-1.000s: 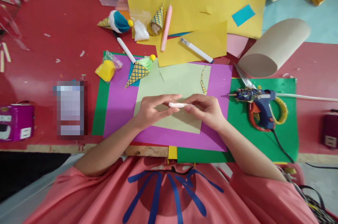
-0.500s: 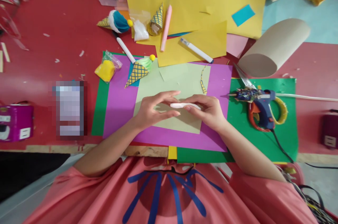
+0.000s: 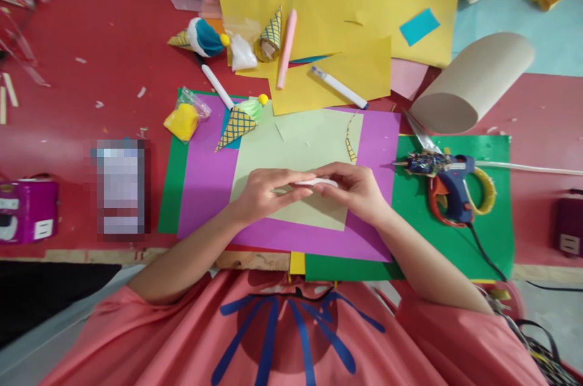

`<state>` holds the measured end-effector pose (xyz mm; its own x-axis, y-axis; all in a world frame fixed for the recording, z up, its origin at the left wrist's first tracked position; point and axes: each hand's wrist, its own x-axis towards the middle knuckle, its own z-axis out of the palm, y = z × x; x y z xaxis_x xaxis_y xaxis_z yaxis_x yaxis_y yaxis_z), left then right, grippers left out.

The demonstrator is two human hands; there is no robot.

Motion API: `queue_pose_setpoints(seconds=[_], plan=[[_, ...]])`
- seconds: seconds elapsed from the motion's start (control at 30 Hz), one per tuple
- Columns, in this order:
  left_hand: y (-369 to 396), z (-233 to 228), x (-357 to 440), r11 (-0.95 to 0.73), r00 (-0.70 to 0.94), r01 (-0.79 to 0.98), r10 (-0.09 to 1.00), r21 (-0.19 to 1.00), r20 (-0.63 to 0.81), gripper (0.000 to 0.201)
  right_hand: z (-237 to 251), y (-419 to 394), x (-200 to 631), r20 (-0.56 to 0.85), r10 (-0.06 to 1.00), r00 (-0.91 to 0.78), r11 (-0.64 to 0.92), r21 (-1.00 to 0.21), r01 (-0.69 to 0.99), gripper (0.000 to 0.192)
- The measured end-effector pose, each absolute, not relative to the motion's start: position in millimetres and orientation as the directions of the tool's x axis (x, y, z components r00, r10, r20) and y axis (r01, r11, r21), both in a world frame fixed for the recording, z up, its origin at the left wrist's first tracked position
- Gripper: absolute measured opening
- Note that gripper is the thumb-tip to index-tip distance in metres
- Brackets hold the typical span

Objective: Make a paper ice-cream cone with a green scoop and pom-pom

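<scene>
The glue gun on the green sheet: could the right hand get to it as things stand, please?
Probably yes. The glue gun lies just beside the right hand, with bare green paper between; but that hand is pinching the white clay roll with the left hand.

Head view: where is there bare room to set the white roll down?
Free: the pale green sheet above both hands, between the paper cone and the patterned strip; also red table far left. Crowded: the glue gun on the right, and the yellow paper up top.
</scene>
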<state>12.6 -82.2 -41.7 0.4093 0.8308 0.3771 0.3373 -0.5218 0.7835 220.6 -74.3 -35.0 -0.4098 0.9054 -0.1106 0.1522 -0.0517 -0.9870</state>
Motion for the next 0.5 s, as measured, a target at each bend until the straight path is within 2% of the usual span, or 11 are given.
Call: queue_pose_setpoints(seconds=[0.07, 0.13, 0.33, 0.43, 0.5], plan=[[-82.7, -41.1, 12.1, -0.453, 0.388, 0.340, 0.866, 0.824, 0.316, 0.033, -35.4, -74.2, 221.1, -0.102, 0.913, -0.394, -0.044, -0.987, 0.155, 0.021], [-82.5, -40.8, 12.1, -0.420, 0.363, 0.349, 0.885, 0.838, 0.292, 0.036, -36.4, -74.6, 221.7, -0.059, 0.917, -0.395, 0.004, -0.988, 0.156, 0.019], [-80.9, -40.4, 14.0, -0.540, 0.363, 0.359, 0.833, 0.761, 0.419, 0.012, -36.5, -76.7, 222.6, 0.157, 0.895, -0.417, 0.259, -0.945, 0.200, 0.010], [-81.3, -40.9, 14.0, -0.559, 0.349, 0.382, 0.824, 0.736, 0.445, 0.009, -36.7, -78.5, 222.0, 0.135, 0.907, -0.399, 0.236, -0.947, 0.217, 0.012], [-81.8, -41.7, 13.7, -0.554, 0.333, 0.390, 0.829, 0.735, 0.449, 0.008, -37.3, -79.5, 221.7, 0.085, 0.925, -0.371, 0.172, -0.962, 0.210, 0.024]])
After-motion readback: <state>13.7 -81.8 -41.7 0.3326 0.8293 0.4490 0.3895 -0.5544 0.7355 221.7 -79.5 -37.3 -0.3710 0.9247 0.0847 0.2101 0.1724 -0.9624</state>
